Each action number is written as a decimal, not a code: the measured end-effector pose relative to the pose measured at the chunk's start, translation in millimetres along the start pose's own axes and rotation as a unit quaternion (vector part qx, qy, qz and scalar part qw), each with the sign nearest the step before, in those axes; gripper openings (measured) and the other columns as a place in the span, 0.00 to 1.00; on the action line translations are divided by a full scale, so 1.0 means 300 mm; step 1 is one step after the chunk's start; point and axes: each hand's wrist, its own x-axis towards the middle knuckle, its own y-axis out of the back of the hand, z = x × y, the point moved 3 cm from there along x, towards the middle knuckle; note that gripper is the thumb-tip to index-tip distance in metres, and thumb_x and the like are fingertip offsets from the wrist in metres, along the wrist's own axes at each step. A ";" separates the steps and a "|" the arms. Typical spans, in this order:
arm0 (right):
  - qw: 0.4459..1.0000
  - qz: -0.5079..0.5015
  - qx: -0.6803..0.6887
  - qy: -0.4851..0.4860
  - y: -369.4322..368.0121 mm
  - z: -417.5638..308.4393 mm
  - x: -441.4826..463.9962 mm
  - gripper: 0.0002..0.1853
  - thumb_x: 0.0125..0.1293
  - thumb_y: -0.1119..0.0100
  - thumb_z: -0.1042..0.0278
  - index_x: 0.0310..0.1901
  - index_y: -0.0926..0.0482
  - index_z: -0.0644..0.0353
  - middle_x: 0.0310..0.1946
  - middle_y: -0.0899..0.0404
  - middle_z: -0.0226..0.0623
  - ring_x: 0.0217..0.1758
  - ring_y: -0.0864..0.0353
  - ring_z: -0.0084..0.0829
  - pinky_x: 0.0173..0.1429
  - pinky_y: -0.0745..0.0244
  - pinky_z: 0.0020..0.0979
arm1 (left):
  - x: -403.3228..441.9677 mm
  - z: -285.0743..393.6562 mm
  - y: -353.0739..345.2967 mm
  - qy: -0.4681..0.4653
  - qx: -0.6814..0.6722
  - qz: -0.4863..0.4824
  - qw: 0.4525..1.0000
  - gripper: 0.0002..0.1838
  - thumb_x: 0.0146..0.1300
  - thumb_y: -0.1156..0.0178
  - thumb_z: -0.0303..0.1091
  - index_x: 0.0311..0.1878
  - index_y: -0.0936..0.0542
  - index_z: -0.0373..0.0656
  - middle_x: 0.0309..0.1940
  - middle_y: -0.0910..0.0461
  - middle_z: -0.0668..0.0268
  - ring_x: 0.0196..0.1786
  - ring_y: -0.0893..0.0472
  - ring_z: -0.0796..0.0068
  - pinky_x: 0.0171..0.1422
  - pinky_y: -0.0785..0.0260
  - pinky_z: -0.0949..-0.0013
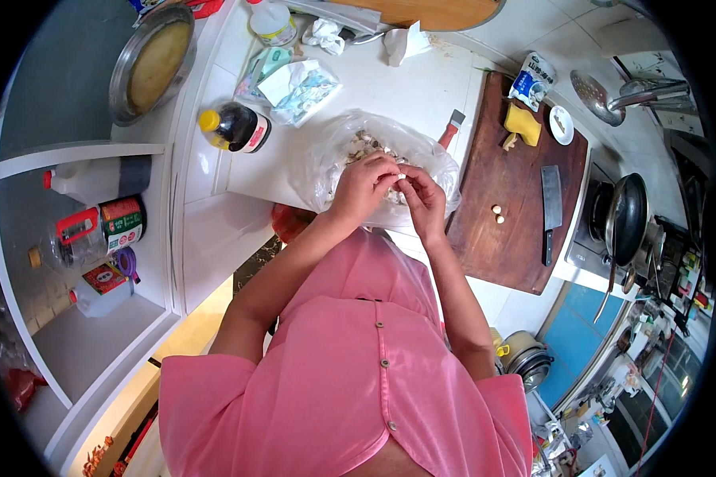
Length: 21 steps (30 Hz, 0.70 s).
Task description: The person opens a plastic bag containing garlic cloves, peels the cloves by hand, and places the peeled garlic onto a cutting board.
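Note:
Both hands meet above a clear plastic bag (314, 171), and their fingertips touch around a small white garlic clove (402, 176). My left hand (364, 189) is closed, its fingers pinched at the clove's left side. From the right, my right hand (423, 200) pinches the same clove between thumb and fingers. Inside the bag lie brownish-white pieces (363, 147) that look like garlic and skins, partly hidden by my hands. Two or so pale cloves (497, 215) rest on the wooden cutting board (485, 250) to the right.
A cleaver (551, 207), a yellow cloth-like piece (522, 125), a small white dish (561, 126) and a seasoning packet (532, 81) are on the board. A red-handled scraper (451, 129) lies beside it. At left stands a dark sauce bottle (235, 127). A wok (630, 219) sits at far right.

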 end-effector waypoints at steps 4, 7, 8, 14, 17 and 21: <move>0.983 -0.011 -0.178 0.038 -0.005 -0.078 0.001 0.09 0.63 0.43 0.80 0.45 0.23 0.65 0.43 0.22 0.39 0.43 0.20 0.30 0.48 0.24 0.27 | -0.014 -0.006 0.005 0.026 -0.055 0.009 0.998 0.06 0.52 0.38 0.19 0.33 0.22 0.35 0.36 0.21 0.61 0.35 0.19 0.67 0.39 0.25 0.70; 0.954 -0.016 -0.283 0.097 -0.014 -0.115 0.005 0.10 0.59 0.40 0.80 0.44 0.22 0.64 0.41 0.22 0.42 0.40 0.19 0.36 0.44 0.23 0.30 | -0.016 -0.015 0.008 0.040 -0.073 0.005 0.997 0.07 0.51 0.37 0.16 0.33 0.22 0.34 0.35 0.21 0.63 0.37 0.19 0.73 0.41 0.25 0.73; 0.946 -0.018 -0.302 0.116 -0.018 -0.121 0.009 0.11 0.58 0.39 0.80 0.43 0.22 0.64 0.40 0.22 0.43 0.40 0.19 0.39 0.43 0.24 0.31 | -0.013 -0.016 0.012 0.044 -0.083 0.000 0.996 0.07 0.51 0.38 0.15 0.33 0.23 0.34 0.35 0.21 0.63 0.37 0.20 0.73 0.41 0.25 0.74; 0.910 -0.039 -0.376 0.169 -0.033 -0.165 0.004 0.12 0.56 0.38 0.81 0.43 0.22 0.64 0.40 0.22 0.43 0.40 0.20 0.43 0.44 0.24 0.34 | 0.014 -0.011 0.040 0.009 -0.083 -0.070 0.994 0.05 0.52 0.40 0.17 0.31 0.26 0.33 0.32 0.24 0.62 0.33 0.22 0.71 0.37 0.27 0.72; 0.905 -0.045 -0.385 0.179 -0.028 -0.169 0.007 0.13 0.55 0.38 0.81 0.43 0.22 0.64 0.40 0.23 0.43 0.40 0.20 0.44 0.43 0.24 0.34 | 0.025 0.005 0.046 -0.010 -0.086 -0.091 0.992 0.06 0.53 0.41 0.17 0.32 0.28 0.34 0.31 0.26 0.62 0.32 0.23 0.70 0.36 0.28 0.71; 0.946 -0.056 -0.305 0.091 -0.018 -0.143 0.014 0.13 0.56 0.38 0.81 0.44 0.23 0.65 0.39 0.23 0.42 0.37 0.19 0.39 0.41 0.24 0.31 | 0.026 0.013 0.037 -0.051 -0.014 -0.085 0.995 0.07 0.54 0.42 0.19 0.33 0.31 0.36 0.32 0.28 0.60 0.32 0.25 0.63 0.36 0.31 0.65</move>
